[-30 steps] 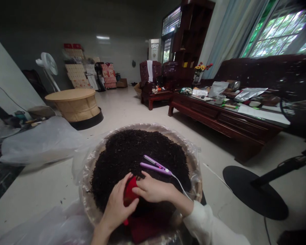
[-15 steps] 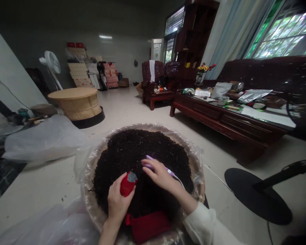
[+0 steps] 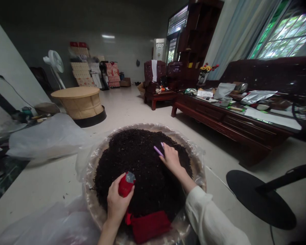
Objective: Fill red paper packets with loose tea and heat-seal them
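My left hand is wrapped round a small red pouch, whose silvery inner lining shows at the upper end. The pouch is held over dark, dried tea-like leaves heaped in a wide round basket lined with clear plastic. Farther right, my right hand grips a purple mini hair straightener above the leaves. Its two slim arms stick out past my fingers with a gap between them. Red folded cloth-like pouches lie at the near edge of the basket.
A black round stand base sits on the floor at right, near a white cord. Beyond is a long wooden table covered with bags and papers. Clear plastic sheeting lies at left, before a round-topped wooden drum-like stand.
My right hand has moved away from the pouch, up and to the right, with the straightener. My left hand still holds the red pouch in nearly the same place.
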### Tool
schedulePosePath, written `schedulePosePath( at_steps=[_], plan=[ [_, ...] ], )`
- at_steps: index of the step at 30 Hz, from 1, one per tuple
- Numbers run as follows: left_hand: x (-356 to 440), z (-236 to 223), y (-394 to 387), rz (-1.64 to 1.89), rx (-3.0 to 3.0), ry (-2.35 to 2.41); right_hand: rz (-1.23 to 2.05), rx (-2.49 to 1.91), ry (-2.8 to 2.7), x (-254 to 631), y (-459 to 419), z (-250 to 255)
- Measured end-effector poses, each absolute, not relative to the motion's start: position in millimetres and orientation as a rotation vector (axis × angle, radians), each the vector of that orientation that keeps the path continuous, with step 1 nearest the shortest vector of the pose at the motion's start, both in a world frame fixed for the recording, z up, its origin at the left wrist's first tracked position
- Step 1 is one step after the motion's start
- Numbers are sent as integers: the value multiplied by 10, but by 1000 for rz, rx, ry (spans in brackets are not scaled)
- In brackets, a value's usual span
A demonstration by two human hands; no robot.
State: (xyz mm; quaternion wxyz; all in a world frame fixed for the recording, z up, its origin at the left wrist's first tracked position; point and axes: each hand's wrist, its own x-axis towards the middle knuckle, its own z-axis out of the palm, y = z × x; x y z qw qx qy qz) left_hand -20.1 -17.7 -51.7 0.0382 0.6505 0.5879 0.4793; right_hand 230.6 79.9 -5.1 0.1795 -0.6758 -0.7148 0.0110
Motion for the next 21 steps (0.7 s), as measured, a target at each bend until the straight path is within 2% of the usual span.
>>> schedulePosePath(
  at_steps=[5, 9, 12, 21],
  plan=[
    [-206, -552, -165, 1481, 1967, 1816, 85, -1554, -2349, 1938, 818, -100],
    [-197, -530, -154, 1513, 1964, 1809, 191, -1595, -2503, 1437, 724, -111],
    [-218, -492, -159, 1535, 1935, 1819, 153, -1471, -2604, 1206, 603, -93],
    [-280, -473, -159, 1539, 1877, 1828, -13, -1215, -2662, 1364, 393, -100]
  ],
)
